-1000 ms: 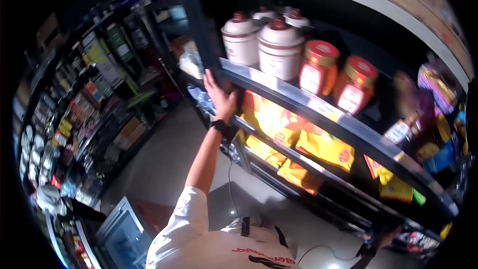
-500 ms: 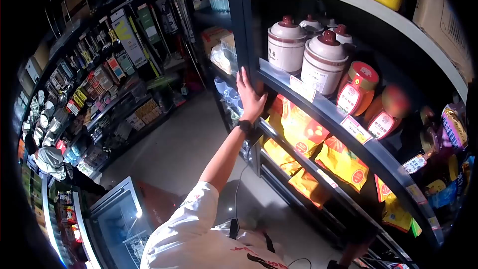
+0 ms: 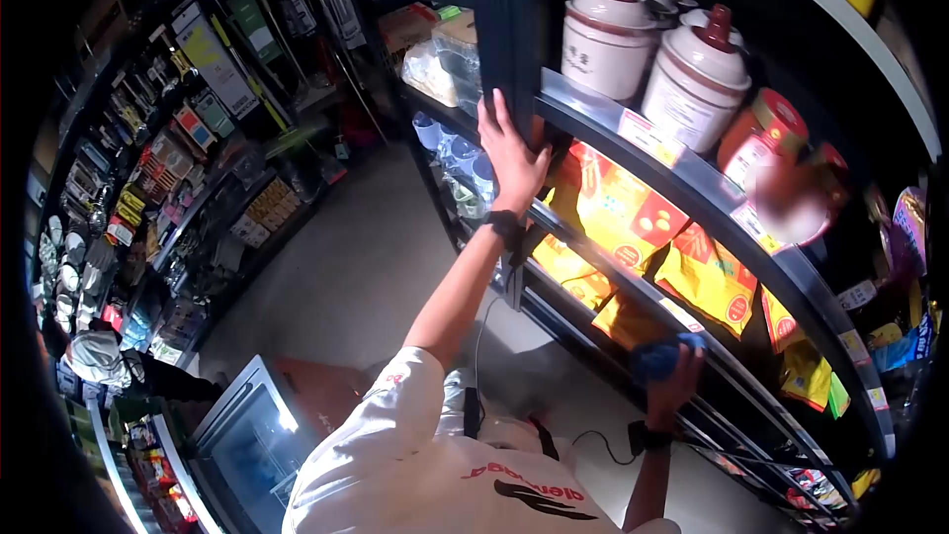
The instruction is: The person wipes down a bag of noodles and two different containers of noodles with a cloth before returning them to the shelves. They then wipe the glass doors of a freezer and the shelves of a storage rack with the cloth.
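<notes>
My left hand (image 3: 514, 160) rests against the dark shelf post (image 3: 502, 15), its fingers stretched up along it and the thumb apart. Lower right, my right hand (image 3: 674, 388) holds a blue cloth (image 3: 662, 358), close to the front of the lower shelf rail. Behind that rail lie several yellow and red snack bags (image 3: 625, 206). Above them, white ceramic jars (image 3: 697, 84) with brown-red lids stand on the upper shelf. A red-lidded jar (image 3: 761, 133) is to their right; the jar beside it is partly blurred.
A glass-fronted cooler (image 3: 252, 445) stands at lower left. Beyond the floor (image 3: 346, 237), wall shelves (image 3: 198, 153) carry boxed and hanging goods. A person in a light cap (image 3: 99, 356) is at far left. A dark cable (image 3: 603, 440) runs near my right wrist.
My right hand has risen from the dark lower-right edge and now shows the blue cloth. The view has shifted slightly; my left hand stays on the post.
</notes>
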The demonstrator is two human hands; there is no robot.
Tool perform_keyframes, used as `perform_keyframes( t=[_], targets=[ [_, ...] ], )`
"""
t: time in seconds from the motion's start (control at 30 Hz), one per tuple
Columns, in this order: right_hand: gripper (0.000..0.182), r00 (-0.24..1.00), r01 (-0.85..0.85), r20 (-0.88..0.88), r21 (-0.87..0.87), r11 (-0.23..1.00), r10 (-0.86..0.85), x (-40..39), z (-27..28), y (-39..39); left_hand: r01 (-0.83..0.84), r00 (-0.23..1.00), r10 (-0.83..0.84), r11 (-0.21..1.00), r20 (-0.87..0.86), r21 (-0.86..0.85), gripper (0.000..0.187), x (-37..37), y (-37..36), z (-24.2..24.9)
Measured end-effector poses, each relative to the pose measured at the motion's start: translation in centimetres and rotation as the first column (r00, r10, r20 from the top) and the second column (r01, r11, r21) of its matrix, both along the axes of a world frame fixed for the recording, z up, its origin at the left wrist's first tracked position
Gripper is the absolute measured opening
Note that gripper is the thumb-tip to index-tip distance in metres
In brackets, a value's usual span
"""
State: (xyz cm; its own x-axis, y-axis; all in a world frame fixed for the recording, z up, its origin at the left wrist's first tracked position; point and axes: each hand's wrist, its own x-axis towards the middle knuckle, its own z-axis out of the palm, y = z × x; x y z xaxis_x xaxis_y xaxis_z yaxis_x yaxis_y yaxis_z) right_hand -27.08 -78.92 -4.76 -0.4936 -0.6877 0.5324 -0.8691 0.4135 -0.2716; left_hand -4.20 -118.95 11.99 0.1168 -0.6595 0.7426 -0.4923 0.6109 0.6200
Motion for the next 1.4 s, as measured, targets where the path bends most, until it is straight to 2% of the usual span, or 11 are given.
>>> perform_keyframes(
  t=[0.1,0.13,0.2,0.5,0.73,0.83,0.87,0.93,1.07,1.17,1.4],
  targets=[
    [0.064,0.99,-0.066,0.126,-0.022,0.998,0.068,4.9,0.5,-6.3,0.029,0.999,-0.029,0.999,-0.024,-0.029,0.119,0.4,-0.7,-0.4],
    [0.065,0.995,-0.09,-0.053,-0.026,0.996,0.088,6.2,0.2,-8.4,0.038,0.999,-0.038,0.999,-0.012,-0.033,0.118,0.8,-0.8,-0.3],
    [0.062,0.991,-0.122,0.061,0.001,0.992,0.122,9.3,-0.1,-13.2,0.056,0.998,-0.058,0.995,-0.031,-0.086,0.115,1.2,-1.4,-0.3],
    [0.054,0.976,-0.215,0.021,0.007,0.977,0.215,22.3,-2.6,-30.8,0.223,0.951,-0.238,0.97,-0.196,-0.097,0.1,2.4,-3.3,-1.6],
    [0.057,0.995,-0.099,-0.009,0.072,0.992,0.1,20.6,-3.5,-29.5,0.293,0.925,-0.315,0.947,-0.214,-0.13,0.101,1.9,-4.3,-2.5],
    [0.059,0.995,-0.011,0.104,0.146,0.989,-0.005,17.7,-3.4,-25.6,0.259,0.957,-0.264,0.964,-0.123,-0.053,0.082,2.0,-4.1,-2.6],
    [0.059,0.999,-0.014,0.053,0.183,0.983,0.005,16.6,-3.3,-24.2,0.315,0.937,-0.313,0.949,-0.153,-0.013,0.071,2.1,-4.0,-2.4],
    [0.076,0.944,-0.03,-0.315,0.23,0.973,0.104,14.5,-3.4,-21.2,0.319,0.923,-0.32,0.947,-0.213,-0.039,0.067,2.0,-4.2,-2.4],
    [0.073,0.958,0.179,-0.252,0.166,0.97,-0.134,13.6,-5.1,-18.9,0.362,0.914,-0.363,0.931,-0.182,-0.038,0.07,2.0,-4.6,-3.2],
    [0.065,0.913,0.345,-0.237,0.018,0.938,-0.332,19.9,-3.9,-24.9,0.261,0.936,-0.272,0.962,-0.225,-0.079,0.066,0.8,-4.8,-4.0],
    [0.06,0.996,0.04,0.081,-0.046,0.998,-0.036,23.6,-5.6,-32.0,0.193,0.965,-0.21,0.974,-0.154,-0.123,0.097,0.3,-5.5,-4.5]
  ],
)
